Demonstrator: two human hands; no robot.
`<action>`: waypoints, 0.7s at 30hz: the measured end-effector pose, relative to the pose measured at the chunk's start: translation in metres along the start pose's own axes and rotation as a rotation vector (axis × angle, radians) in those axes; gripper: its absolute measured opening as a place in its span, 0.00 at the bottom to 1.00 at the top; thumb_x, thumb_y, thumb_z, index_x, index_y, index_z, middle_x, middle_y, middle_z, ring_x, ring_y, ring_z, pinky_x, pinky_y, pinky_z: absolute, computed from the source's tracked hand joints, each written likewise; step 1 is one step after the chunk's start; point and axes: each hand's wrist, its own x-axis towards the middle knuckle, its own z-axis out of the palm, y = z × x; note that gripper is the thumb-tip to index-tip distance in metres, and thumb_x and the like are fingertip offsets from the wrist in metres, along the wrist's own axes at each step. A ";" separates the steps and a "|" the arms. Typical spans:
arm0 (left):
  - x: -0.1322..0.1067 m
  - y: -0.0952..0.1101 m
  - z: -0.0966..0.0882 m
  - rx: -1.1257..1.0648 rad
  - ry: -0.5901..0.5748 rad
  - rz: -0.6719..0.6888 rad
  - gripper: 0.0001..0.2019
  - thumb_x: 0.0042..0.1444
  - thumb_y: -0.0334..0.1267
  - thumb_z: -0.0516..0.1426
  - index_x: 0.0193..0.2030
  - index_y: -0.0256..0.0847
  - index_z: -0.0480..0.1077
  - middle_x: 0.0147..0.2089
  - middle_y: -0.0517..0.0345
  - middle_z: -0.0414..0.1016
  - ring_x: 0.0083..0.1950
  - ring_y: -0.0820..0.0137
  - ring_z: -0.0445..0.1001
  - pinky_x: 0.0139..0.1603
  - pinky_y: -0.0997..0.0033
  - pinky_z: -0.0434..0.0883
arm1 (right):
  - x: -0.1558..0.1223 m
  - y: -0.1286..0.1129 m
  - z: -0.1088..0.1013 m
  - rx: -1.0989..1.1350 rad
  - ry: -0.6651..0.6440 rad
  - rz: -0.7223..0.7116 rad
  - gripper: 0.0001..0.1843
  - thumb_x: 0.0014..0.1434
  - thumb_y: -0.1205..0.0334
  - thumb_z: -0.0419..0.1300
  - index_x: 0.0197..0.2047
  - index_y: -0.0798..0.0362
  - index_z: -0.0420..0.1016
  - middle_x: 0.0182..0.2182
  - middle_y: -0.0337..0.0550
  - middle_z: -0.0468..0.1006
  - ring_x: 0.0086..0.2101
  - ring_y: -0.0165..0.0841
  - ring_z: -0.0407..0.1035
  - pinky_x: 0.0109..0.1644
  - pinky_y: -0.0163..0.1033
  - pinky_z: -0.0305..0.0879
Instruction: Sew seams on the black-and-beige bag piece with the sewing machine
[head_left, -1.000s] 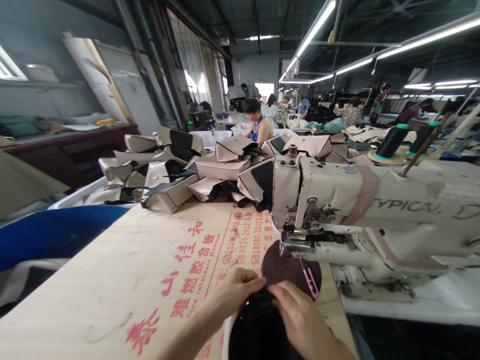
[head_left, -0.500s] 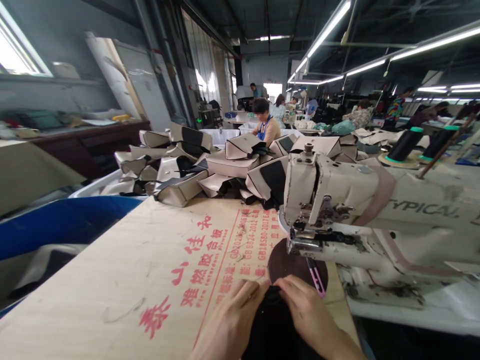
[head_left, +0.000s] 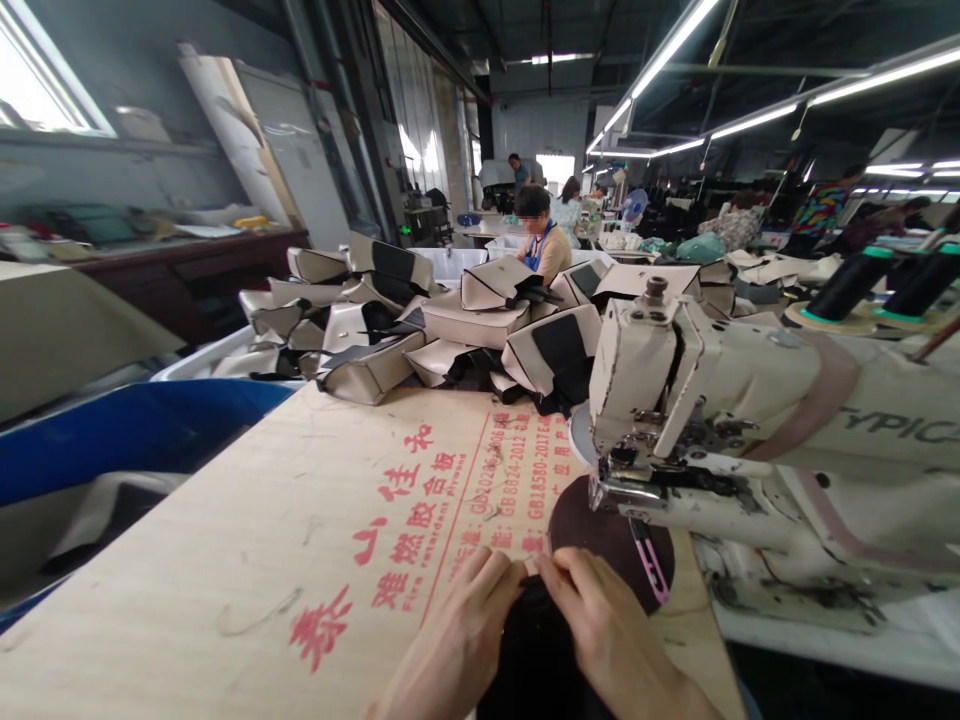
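A black piece of material (head_left: 536,650) hangs toward me at the bottom middle, its upper edge pinched by both hands. My left hand (head_left: 465,620) is closed on that edge from the left, fingertips pressed together. From the right, my right hand (head_left: 600,615) grips the same edge, close beside the left fingertips. The lower part of the piece runs out of view. Just beyond the hands lies a dark brown round disc (head_left: 592,530) on the plywood board (head_left: 300,520). A pink-handled cutter (head_left: 651,565) rests on the disc.
To the right stands a cream sewing machine (head_left: 697,390), with black thread cones (head_left: 847,285) behind it. Piled beige-and-black sewn pieces (head_left: 480,325) line the board's far edge. A blue-lined bin (head_left: 150,430) is at left. A co-worker (head_left: 547,240) sits beyond the pile.
My view has turned slightly left, so the machine and the pile appear further right. Both hands keep their hold on the black material, with fingertips a little shifted along its edge.
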 end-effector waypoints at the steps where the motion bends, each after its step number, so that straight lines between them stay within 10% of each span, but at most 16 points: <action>1: 0.001 0.000 0.001 0.002 0.000 0.004 0.13 0.59 0.24 0.42 0.41 0.38 0.65 0.37 0.53 0.65 0.39 0.67 0.62 0.41 0.65 0.67 | -0.001 0.001 0.003 0.005 -0.006 -0.004 0.27 0.54 0.80 0.44 0.57 0.57 0.59 0.41 0.49 0.67 0.39 0.37 0.63 0.44 0.44 0.65; 8: 0.013 0.010 0.003 -0.202 0.068 -0.167 0.12 0.62 0.34 0.44 0.41 0.42 0.69 0.38 0.56 0.69 0.40 0.71 0.69 0.43 0.71 0.68 | 0.000 0.019 0.002 0.291 -0.039 0.094 0.16 0.59 0.78 0.43 0.41 0.55 0.66 0.34 0.43 0.67 0.37 0.32 0.64 0.41 0.37 0.63; 14: -0.026 0.000 0.012 -0.481 0.064 -0.395 0.17 0.60 0.43 0.46 0.55 0.50 0.63 0.57 0.62 0.66 0.59 0.69 0.63 0.60 0.69 0.61 | 0.004 0.015 0.004 0.250 0.000 0.084 0.13 0.60 0.75 0.44 0.40 0.53 0.67 0.34 0.41 0.68 0.37 0.32 0.63 0.41 0.37 0.60; 21: -0.005 -0.004 0.023 -0.286 0.370 -0.506 0.14 0.61 0.44 0.45 0.42 0.43 0.69 0.41 0.59 0.76 0.42 0.69 0.73 0.45 0.73 0.68 | 0.009 0.008 -0.002 0.284 0.120 0.174 0.15 0.60 0.73 0.43 0.40 0.53 0.69 0.34 0.43 0.70 0.37 0.33 0.64 0.40 0.36 0.58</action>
